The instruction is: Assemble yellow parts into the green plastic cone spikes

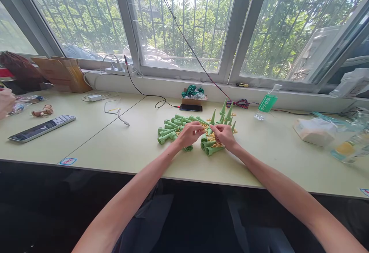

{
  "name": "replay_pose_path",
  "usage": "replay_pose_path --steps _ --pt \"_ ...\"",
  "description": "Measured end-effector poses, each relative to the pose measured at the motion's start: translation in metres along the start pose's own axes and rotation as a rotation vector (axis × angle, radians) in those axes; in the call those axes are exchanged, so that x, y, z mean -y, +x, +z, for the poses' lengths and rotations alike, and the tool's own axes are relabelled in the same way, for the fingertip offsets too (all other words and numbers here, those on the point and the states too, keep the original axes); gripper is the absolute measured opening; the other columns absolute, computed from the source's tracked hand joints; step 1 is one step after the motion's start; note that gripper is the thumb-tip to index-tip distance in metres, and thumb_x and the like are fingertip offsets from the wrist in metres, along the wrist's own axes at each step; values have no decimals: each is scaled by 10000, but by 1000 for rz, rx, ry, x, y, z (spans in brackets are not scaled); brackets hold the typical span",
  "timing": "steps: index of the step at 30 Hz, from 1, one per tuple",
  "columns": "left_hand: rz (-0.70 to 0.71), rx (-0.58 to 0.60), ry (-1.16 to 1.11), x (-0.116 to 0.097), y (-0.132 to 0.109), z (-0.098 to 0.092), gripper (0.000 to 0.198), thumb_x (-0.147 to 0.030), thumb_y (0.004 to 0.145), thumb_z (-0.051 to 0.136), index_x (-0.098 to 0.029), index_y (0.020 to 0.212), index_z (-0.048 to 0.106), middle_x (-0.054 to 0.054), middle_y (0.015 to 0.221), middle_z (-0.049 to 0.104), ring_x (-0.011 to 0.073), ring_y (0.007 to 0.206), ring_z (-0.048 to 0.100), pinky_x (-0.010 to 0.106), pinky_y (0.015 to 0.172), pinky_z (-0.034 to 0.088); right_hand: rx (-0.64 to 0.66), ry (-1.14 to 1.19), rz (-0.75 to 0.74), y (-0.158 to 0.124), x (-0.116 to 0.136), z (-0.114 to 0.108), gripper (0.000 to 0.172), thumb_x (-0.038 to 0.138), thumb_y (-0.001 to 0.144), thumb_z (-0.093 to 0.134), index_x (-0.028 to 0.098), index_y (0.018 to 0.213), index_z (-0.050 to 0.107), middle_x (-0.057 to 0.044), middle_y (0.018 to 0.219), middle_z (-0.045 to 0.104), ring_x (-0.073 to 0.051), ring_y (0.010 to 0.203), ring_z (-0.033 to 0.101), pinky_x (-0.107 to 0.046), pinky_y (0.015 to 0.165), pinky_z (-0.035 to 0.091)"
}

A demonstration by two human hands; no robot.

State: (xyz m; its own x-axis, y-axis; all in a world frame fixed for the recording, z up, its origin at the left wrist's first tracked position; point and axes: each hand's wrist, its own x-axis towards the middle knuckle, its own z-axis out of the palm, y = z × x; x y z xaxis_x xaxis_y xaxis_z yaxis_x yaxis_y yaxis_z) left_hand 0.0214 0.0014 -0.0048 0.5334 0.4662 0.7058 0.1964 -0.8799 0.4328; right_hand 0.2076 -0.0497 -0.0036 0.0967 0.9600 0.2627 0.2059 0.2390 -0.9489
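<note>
Several green plastic cone-shaped spikes (168,133) lie in a pile on the table, with small yellow-orange pieces among them. To the right, several more spikes (229,111) stand with their points up. My left hand (190,133) is pinched closed over the middle of the pile; what its fingertips hold is too small to make out. Close beside it, my right hand (224,135) is closed on a green spike (209,130). Below the right hand, a few spikes (211,151) lie with their open round ends toward me.
A black phone (190,108) and a small box (193,98) stand behind the pile. The bottle with a green label (267,103) and a tissue pack (314,130) are on the right. Leftward lie a white cable (115,110), a tablet-like device (43,128) and another person's hand (5,101).
</note>
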Motion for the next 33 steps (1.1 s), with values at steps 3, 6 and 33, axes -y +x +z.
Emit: replay_pose_path --steps 3,6,33 --pt "-28 10 -16 -1 0 0 248 -313 898 582 -141 766 704 49 748 613 97 630 508 209 559 445 13 -14 17 1 0 0 485 605 765 658 205 549 488 50 391 408 -89 316 365 -243 337 273" --pt "-87 14 -52 -2 1 0 234 -313 882 590 -140 774 704 53 754 620 103 647 524 205 561 455 22 -12 14 1 -2 0 484 616 790 624 212 566 478 52 398 406 -95 315 367 -248 338 278" --pt "-493 108 -520 -8 5 -6 366 -477 790 666 -132 703 578 -17 611 486 67 503 463 198 465 386 4 -228 -438 3 -9 2 302 446 900 554 192 968 702 -79 914 683 -191 754 661 -344 720 554"
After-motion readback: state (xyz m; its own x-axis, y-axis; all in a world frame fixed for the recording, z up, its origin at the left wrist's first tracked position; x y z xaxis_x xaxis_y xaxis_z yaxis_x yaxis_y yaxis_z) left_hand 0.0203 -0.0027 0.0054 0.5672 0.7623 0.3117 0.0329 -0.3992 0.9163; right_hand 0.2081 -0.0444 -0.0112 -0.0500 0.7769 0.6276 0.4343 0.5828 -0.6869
